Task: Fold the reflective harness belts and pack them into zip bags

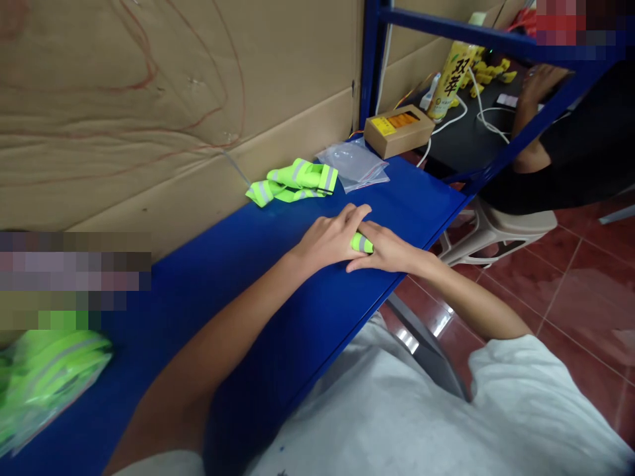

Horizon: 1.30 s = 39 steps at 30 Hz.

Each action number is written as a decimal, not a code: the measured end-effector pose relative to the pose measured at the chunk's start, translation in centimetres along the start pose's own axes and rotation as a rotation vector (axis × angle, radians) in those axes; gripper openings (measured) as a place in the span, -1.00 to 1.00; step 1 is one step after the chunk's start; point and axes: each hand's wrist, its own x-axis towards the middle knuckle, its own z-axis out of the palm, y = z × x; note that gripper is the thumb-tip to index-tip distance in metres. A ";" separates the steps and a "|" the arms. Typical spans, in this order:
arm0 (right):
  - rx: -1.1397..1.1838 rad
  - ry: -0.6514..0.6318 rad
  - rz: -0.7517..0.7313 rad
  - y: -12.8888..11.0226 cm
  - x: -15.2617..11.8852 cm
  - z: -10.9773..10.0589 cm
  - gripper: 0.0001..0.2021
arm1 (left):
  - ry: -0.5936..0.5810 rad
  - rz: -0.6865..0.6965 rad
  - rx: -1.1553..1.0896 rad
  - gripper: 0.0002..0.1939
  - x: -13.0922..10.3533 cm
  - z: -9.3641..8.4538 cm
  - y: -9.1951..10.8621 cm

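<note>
Over the blue table, my left hand point(330, 238) and my right hand point(389, 248) meet, fingers overlapping. Between them shows a small piece of a neon-green reflective strap point(362, 242) with a grey stripe, apparently folded or rolled. Both hands are closed on it, and the fingers hide the rest. Just beyond them lies a loose, crumpled bundle of reflective straps point(297, 180). Clear zip bags point(354, 164) rest to the right of that bundle.
The blue table point(238, 317) runs along a cardboard-covered wall point(198, 86). A small brown box point(399, 131) stands at its far end, near a yellow bottle point(450, 79). Bagged neon straps point(54, 377) lie at left. Beyond a blue frame point(461, 26) sits another person.
</note>
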 end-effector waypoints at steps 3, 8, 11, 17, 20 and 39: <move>0.059 -0.015 0.061 -1.0 0.1 -0.3 0.07 | 0.030 0.070 0.035 0.00 0.1 -0.4 -0.2; 0.287 0.093 0.224 -2.2 0.9 -0.1 -0.43 | 0.071 0.180 0.209 -0.25 0.3 -0.2 -0.9; 0.446 -0.025 0.143 -1.1 1.6 -0.8 -0.48 | 0.136 0.360 0.176 -0.07 0.6 -0.1 -1.5; 0.471 -0.067 0.090 0.7 2.3 -1.9 -0.57 | 0.095 0.460 -0.073 0.03 1.4 -0.1 -2.6; 0.604 0.027 0.182 0.4 2.3 -1.5 -0.57 | 0.298 0.258 -0.336 0.09 2.9 -0.5 -2.9; 1.007 0.851 0.618 0.1 -5.7 -4.8 -0.50 | 0.080 -0.171 0.101 -0.73 13.7 0.9 -2.8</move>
